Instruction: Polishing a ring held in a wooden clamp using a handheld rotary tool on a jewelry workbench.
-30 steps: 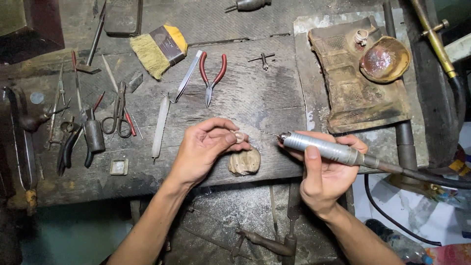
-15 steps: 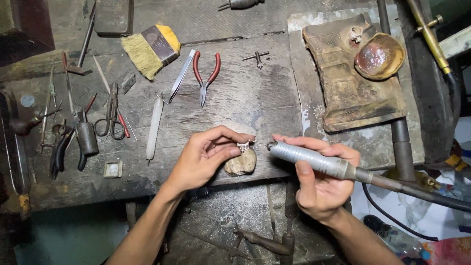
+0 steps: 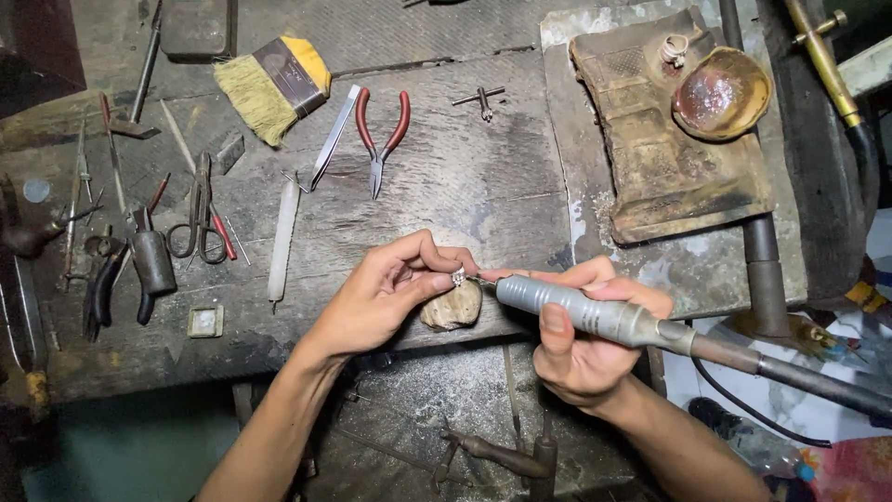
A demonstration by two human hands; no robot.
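The scene is dim overall, with soft light falling from above onto the middle of the worn grey wooden workbench [image 3: 483, 186], where detail is crisp. The far left and far right corners sink into deep shadow. A faint sheen glints on the round coppery metal dish [image 3: 722, 93] at far right. Straight edges bow slightly toward the frame borders. The near floor area is murky and soft.

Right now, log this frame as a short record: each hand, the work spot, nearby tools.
left hand: pinches a small ring at the bench peg
right hand: grips a grey rotary handpiece, tip at the ring
bench: worn wood
nearby tools: red-handled pliers, yellow brush, scissors
right side: round dish on a charred block
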